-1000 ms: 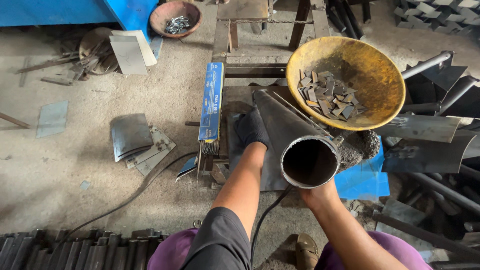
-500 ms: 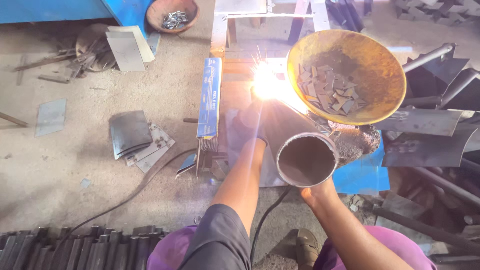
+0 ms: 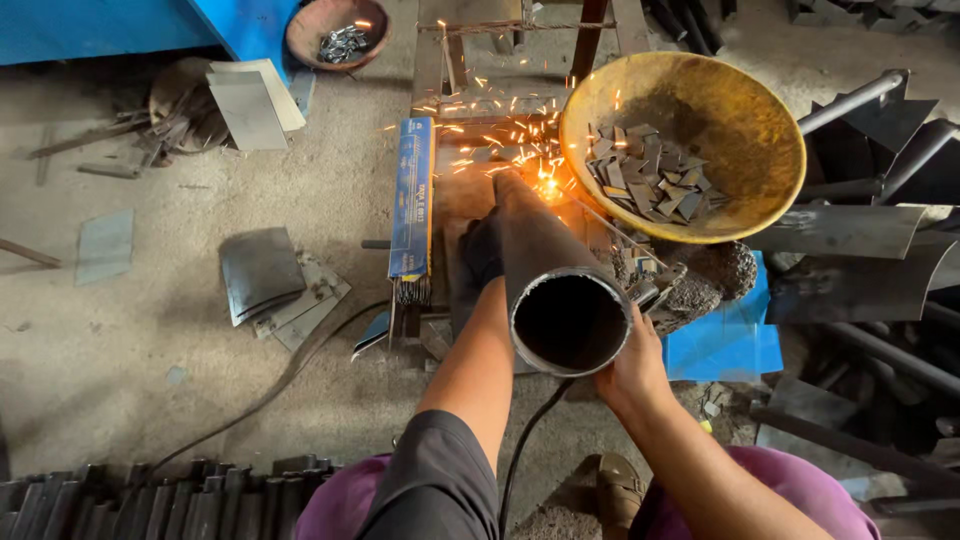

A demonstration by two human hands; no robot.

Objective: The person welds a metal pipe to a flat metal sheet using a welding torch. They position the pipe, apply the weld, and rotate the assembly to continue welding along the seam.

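Observation:
A wide steel pipe (image 3: 545,265) lies on a small work stand, its open end facing me. My left hand (image 3: 482,250), in a dark glove, grips the pipe's left side. Just under the open end, my right hand (image 3: 628,372) is closed on a welding electrode holder (image 3: 655,288). Its thin rod reaches forward to an orange glowing weld spot (image 3: 548,188) at the pipe's far end, where sparks scatter. A black cable (image 3: 525,450) runs down from the holder between my knees.
A rusty yellow bowl (image 3: 765,120) holding several small metal plates sits right of the pipe. Left of it lies a long blue electrode box (image 3: 412,200). Bent metal sheets (image 3: 260,272) lie on the floor, a brown bowl (image 3: 300,25) stands at the back, and steel bars (image 3: 150,500) lie at lower left.
One second ago there was no arc. Half a second ago a bright white flash lit the pipe's far end; now it is a small orange glow with flying sparks. Hands stay put.

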